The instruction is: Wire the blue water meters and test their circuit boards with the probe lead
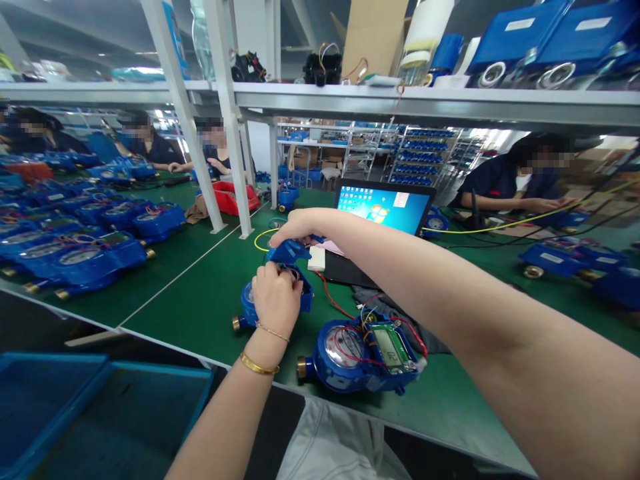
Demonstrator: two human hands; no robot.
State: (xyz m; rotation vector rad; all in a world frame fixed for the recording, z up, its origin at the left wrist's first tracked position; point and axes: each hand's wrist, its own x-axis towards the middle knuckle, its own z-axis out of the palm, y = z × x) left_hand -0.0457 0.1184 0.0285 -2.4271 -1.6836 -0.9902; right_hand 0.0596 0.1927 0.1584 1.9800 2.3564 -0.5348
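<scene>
A blue water meter with a brass end fitting sits on the green bench in front of me. My left hand lies over its body with curled fingers, gripping it near the open electronics housing. Just above that housing is a tilted blue plastic cover, which my right hand grips from above; part of the fingers is hidden. Nearer to me, to the right, stands a second water meter with an exposed display board and loose red wires.
A laptop stands behind my right forearm, with a small white box beside it. Many blue meters fill the left side. White shelf posts rise from the bench. Blue trays lie lower left. Co-workers sit across the bench.
</scene>
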